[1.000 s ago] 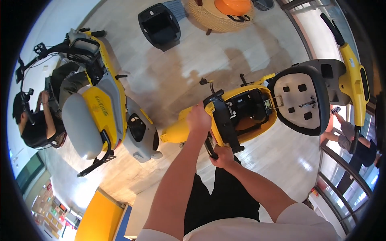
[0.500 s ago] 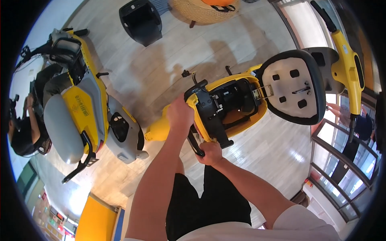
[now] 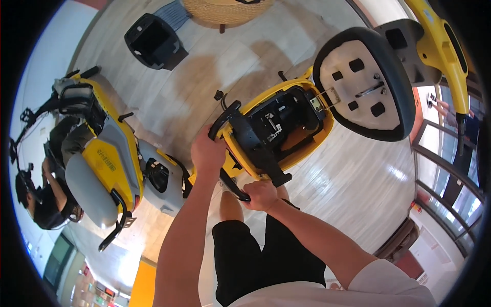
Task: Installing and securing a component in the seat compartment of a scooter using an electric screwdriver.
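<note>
My left hand is closed round the upper part of a black grab bar at the rear of a yellow scooter. My right hand grips the lower end of that bar, below the open underseat compartment, which has a black lining with small fittings in it. The seat is flipped up on its hinge at the right, its pale underside with several dark pads showing. Part of the bar is hidden under my left hand.
A second yellow-and-grey scooter stands at the left, with a seated person beside it. Beyond are a black bin-like shell on the floor and a round woven table. Framed glass panels line the right, another person partly visible there.
Both hands have moved up and left in the picture, still gripping the bar, which sits further out from the scooter's body. The surroundings have shifted as my head moved.
</note>
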A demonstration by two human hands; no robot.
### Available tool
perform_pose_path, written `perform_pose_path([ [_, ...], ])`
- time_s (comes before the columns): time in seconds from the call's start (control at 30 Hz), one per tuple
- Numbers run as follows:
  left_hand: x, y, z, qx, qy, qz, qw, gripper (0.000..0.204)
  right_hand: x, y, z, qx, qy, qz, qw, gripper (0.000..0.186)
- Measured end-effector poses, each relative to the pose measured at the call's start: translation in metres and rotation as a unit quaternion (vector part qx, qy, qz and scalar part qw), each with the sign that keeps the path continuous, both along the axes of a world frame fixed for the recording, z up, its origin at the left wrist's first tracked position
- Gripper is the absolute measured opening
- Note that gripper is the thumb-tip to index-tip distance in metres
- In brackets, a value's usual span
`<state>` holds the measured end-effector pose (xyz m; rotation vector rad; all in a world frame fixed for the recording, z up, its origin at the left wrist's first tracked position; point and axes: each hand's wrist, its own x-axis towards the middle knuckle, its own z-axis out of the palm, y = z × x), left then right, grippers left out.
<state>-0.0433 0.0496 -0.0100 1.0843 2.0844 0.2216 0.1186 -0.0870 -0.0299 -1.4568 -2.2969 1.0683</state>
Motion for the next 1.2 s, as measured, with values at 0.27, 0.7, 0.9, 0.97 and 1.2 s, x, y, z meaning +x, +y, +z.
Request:
perform_pose_path([
  [0.27, 0.002, 0.003, 0.002, 0.039, 0.037, -0.029, 0.998, 0.033, -0.002, 0.000, 0.004, 0.004, 0.002, -0.014, 1.000, 0.020],
  [0.7, 0.005, 0.004, 0.001, -0.019, 0.061, -0.046, 0.997, 0.036, -0.002, -0.009, -0.007, 0.025, 0.046, -0.030, 0.998, 0.019],
  [0.9, 0.005, 0.005, 0.002, -0.010, 0.055, -0.039, 0.998, 0.035, -0.001, -0.005, -0.004, 0.031, 0.057, -0.033, 0.997, 0.017],
  [0.97, 0.000, 0.000, -0.005, 0.025, 0.064, -0.051, 0.996, 0.034, -0.002, -0.003, -0.002, 0.032, 0.058, -0.029, 0.997, 0.016],
  [1.2, 0.001, 0.002, -0.003, -0.007, 0.031, -0.013, 0.999, 0.035, -0.003, -0.004, -0.003, 0.032, 0.052, -0.030, 0.998, 0.016],
])
